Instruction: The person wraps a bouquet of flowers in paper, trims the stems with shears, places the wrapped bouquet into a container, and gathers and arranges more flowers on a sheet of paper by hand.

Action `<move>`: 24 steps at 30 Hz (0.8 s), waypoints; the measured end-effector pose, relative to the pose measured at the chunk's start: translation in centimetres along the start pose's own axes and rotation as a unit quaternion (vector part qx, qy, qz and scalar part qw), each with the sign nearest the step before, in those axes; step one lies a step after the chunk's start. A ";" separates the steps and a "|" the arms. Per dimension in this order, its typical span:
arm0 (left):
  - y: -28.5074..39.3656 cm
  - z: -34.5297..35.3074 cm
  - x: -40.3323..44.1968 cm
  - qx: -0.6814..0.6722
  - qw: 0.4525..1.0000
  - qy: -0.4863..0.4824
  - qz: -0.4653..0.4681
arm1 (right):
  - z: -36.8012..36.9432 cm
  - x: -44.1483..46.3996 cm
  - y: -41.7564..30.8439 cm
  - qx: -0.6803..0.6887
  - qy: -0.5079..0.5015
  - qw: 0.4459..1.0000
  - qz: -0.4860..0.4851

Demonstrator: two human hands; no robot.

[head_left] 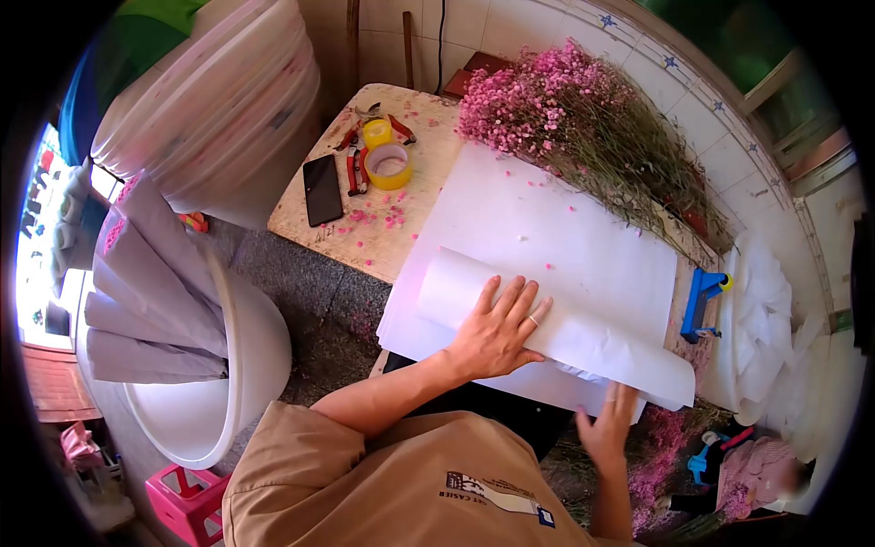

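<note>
A sheet of white wrapping paper is rolled into a loose tube on a stack of flat white sheets. My left hand, with a ring on one finger, lies on top of the tube with its fingers stretched out. At the tube's near right edge is my right hand, its thumb apart and its fingers reaching up against the paper; the fingertips are partly hidden. Whatever is inside the roll is mostly covered. Pink petals are scattered over the flat sheets.
Pink flower bunches lie behind the paper. A phone, yellow tape rolls and red-handled pruners occupy the table's left. A blue tape dispenser is right. Wrapped bundles fill a white tub. Another person is lower right.
</note>
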State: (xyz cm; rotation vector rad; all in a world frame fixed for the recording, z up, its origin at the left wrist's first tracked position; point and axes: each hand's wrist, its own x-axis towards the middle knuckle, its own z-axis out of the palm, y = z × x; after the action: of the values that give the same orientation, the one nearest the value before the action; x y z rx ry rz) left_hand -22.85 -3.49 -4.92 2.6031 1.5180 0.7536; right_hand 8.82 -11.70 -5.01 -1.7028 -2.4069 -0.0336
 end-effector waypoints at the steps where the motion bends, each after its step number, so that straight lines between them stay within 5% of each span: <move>1: 0.0 0.0 0.0 0.002 1.000 0.005 -0.001 | 0.3 0.0 2.1 -0.046 0.004 0.998 0.031; 4: 0.0 0.1 0.3 0.007 1.000 0.012 -0.001 | -0.5 2.1 6.2 -0.065 -0.138 0.985 0.079; 7: -0.2 0.0 0.4 0.012 1.000 0.010 -0.006 | -1.3 4.8 7.0 -0.023 -0.145 0.987 0.067; 21: -0.2 0.2 0.5 -0.017 1.000 0.013 -0.014 | -1.3 6.6 7.6 -0.012 -0.121 0.992 0.031; 24: -0.1 0.2 0.4 -0.019 0.999 0.012 -0.025 | -1.4 7.2 6.4 0.071 -0.023 0.997 0.021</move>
State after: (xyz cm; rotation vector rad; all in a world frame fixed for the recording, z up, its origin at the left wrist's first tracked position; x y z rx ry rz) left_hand -22.66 -3.02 -4.99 2.5285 1.5520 0.8048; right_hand 12.70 -3.04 -2.98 -1.7063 -2.3426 0.1787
